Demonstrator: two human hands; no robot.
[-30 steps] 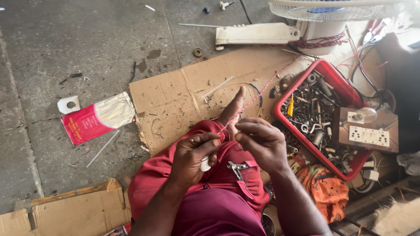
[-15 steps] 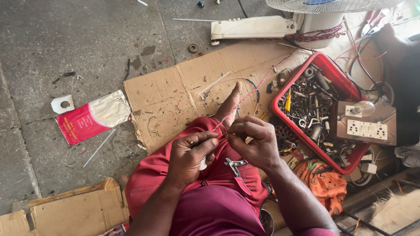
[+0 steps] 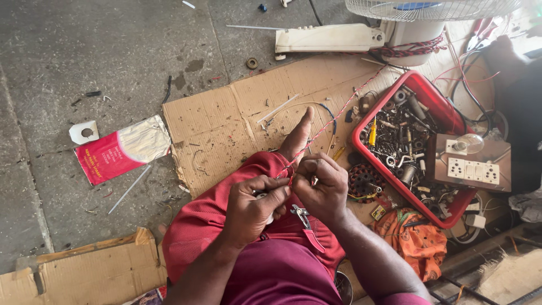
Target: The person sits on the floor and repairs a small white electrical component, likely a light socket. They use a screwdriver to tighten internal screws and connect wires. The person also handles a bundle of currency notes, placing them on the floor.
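— What's in the hands?

— A red-and-white twisted wire (image 3: 333, 118). Both hands meet over the lap. The left hand (image 3: 254, 206) has its grip pinched on the wire's near end and something small and pale is tucked under its fingers; I can't tell what. The right hand (image 3: 322, 186) is closed around the same end, thumb and fingers tight on it.

— Where does the wire run?

— From the fingers it slants up and away, past the bare foot (image 3: 298, 135), across the cardboard (image 3: 226, 124) and on toward the base of the fan (image 3: 429, 11), where more of it is wound.

— Any tool nearby?

— Pliers (image 3: 307, 223) with red handles lie on the lap, just beneath the right hand, touched by neither hand as far as I can see.

— And around?

— A red tray (image 3: 435, 93) full of metal odds and ends sits right of the hands, with a switchboard (image 3: 471, 164) and a bulb resting across its edge. An orange cloth (image 3: 415, 240) lies below the tray. Left on the concrete floor, well apart, lies a red packet (image 3: 121, 149).
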